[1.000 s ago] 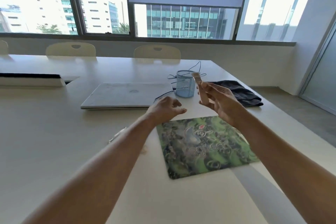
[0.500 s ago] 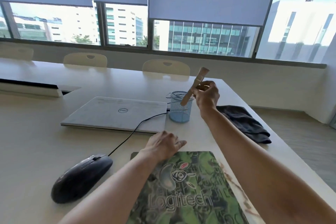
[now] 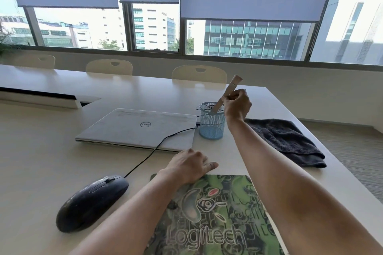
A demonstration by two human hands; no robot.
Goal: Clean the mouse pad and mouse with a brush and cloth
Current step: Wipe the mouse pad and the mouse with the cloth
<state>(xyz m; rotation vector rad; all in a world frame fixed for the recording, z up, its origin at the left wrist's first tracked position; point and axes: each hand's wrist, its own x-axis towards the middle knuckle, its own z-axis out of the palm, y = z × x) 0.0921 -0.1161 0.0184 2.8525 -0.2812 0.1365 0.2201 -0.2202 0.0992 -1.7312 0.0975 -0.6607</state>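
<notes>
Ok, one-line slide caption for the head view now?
Right hand holds a tilted wooden brush, lower end in the blue mesh cup; left hand rests at the Logitech mouse pad edge.

An office meeting room: long table (image 3: pixel 51 151), row of chairs (image 3: pixel 199 73), closed laptop (image 3: pixel 141 128), high-rise window views.

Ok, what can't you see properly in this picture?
Head view only:
Brush: lower end hidden inside the cup.
Pad: near edge cut off by the picture's bottom.
Left hand: fingers hidden by its own back.
Cloth: left edge behind the right arm.
</notes>
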